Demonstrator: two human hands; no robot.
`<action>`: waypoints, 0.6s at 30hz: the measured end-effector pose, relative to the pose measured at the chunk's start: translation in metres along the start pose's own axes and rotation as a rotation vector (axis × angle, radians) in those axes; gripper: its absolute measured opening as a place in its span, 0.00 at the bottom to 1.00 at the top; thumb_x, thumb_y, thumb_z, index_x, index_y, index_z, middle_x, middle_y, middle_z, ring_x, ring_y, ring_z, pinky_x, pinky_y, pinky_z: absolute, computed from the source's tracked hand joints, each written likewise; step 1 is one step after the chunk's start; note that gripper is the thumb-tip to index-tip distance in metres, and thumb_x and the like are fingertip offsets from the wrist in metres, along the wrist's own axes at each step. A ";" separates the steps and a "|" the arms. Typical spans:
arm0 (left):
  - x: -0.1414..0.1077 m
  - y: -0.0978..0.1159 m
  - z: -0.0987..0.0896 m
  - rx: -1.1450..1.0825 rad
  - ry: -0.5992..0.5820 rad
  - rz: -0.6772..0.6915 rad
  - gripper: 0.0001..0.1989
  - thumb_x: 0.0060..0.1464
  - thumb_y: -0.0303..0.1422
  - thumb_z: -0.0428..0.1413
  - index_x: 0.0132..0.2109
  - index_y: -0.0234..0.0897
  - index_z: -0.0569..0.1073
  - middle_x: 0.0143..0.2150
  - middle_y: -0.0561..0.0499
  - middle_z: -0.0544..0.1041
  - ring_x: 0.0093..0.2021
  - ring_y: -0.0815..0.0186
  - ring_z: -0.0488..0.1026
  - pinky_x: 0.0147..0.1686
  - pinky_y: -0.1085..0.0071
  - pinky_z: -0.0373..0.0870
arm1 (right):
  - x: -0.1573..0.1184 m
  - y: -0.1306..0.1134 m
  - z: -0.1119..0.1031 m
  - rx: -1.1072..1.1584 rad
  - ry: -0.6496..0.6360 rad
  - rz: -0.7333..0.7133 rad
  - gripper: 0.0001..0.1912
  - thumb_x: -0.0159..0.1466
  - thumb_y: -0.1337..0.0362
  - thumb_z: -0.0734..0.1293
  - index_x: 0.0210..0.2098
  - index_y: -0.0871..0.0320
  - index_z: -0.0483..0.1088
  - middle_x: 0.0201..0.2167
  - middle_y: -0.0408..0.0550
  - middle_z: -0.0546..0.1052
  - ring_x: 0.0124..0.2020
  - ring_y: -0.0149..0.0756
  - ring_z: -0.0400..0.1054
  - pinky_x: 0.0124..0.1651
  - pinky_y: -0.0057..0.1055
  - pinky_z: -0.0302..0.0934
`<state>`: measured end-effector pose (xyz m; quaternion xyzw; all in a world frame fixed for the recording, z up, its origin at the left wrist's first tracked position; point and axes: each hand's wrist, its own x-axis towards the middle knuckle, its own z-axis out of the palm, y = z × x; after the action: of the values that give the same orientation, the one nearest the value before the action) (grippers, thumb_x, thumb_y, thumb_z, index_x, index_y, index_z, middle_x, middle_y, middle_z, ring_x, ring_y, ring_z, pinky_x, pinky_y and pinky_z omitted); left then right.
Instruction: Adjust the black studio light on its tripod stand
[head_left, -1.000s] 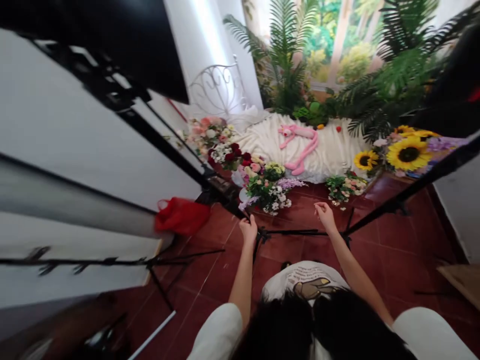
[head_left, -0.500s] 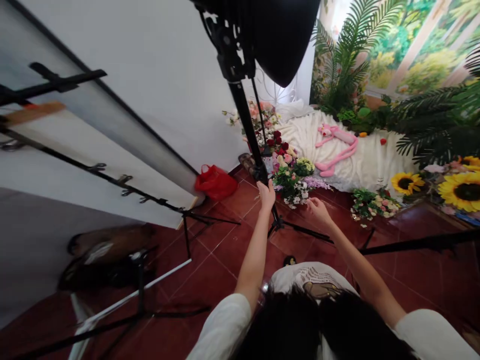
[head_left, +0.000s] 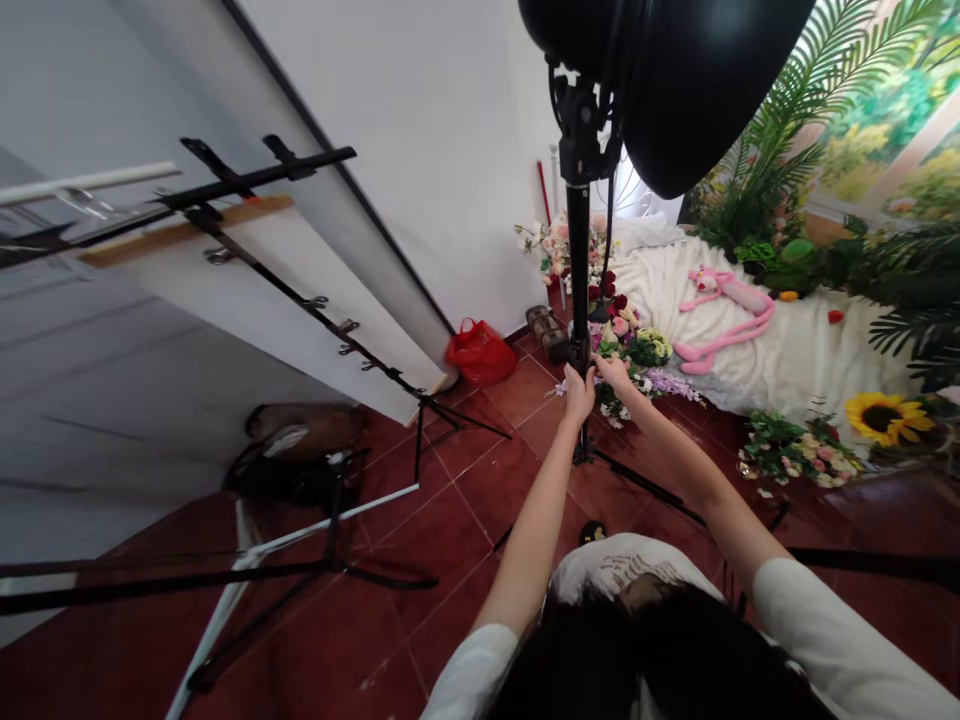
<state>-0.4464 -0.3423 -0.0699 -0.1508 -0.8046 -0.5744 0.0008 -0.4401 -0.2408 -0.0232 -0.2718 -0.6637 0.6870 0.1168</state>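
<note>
A black light stand (head_left: 578, 240) rises upright in front of me, carrying a large black lamp reflector (head_left: 675, 90) on a bracket at its top. My left hand (head_left: 580, 392) is wrapped around the stand's pole, just under a joint collar. Slightly higher, my right hand (head_left: 611, 370) is at the collar from the right side, its fingers closed against it; a knob there, if any, is hidden by the fingers. A cable hangs down beside the pole. Behind my hands are bunches of artificial flowers (head_left: 651, 347).
Left stands a backdrop frame (head_left: 262, 265) with clips and a white board. A red plastic bag (head_left: 481, 352) sits by the wall. At right, a pink plush toy (head_left: 727, 310) lies on white fabric (head_left: 802, 370), near a sunflower (head_left: 885, 417). Tripod legs (head_left: 645, 482) cross the tiled floor.
My right hand has moved left and up from beside the flowers to the stand's collar. My left hand stays on the pole. The view has turned left, shifting everything rightward.
</note>
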 end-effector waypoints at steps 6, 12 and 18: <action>-0.003 0.004 -0.001 -0.008 0.012 0.011 0.38 0.62 0.54 0.43 0.65 0.26 0.57 0.67 0.26 0.60 0.73 0.53 0.51 0.71 0.53 0.48 | -0.003 0.006 -0.003 0.209 -0.102 0.088 0.17 0.52 0.51 0.74 0.28 0.57 0.69 0.22 0.40 0.73 0.25 0.27 0.67 0.31 0.23 0.61; -0.004 0.004 -0.001 -0.011 0.002 -0.006 0.39 0.61 0.55 0.43 0.66 0.27 0.56 0.69 0.27 0.58 0.74 0.53 0.47 0.71 0.53 0.46 | -0.006 0.019 -0.010 0.345 -0.285 0.083 0.14 0.54 0.53 0.73 0.33 0.53 0.68 0.28 0.36 0.74 0.29 0.26 0.68 0.37 0.23 0.63; -0.002 -0.004 0.004 -0.018 -0.004 -0.083 0.41 0.62 0.54 0.44 0.68 0.23 0.51 0.72 0.24 0.49 0.75 0.50 0.41 0.72 0.50 0.41 | 0.006 0.013 -0.028 0.225 -0.322 -0.020 0.05 0.54 0.65 0.69 0.32 0.54 0.70 0.30 0.37 0.74 0.27 0.27 0.66 0.32 0.24 0.62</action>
<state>-0.4448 -0.3402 -0.0757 -0.1185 -0.8049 -0.5809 -0.0261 -0.4275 -0.2154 -0.0365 -0.1368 -0.5954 0.7904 0.0456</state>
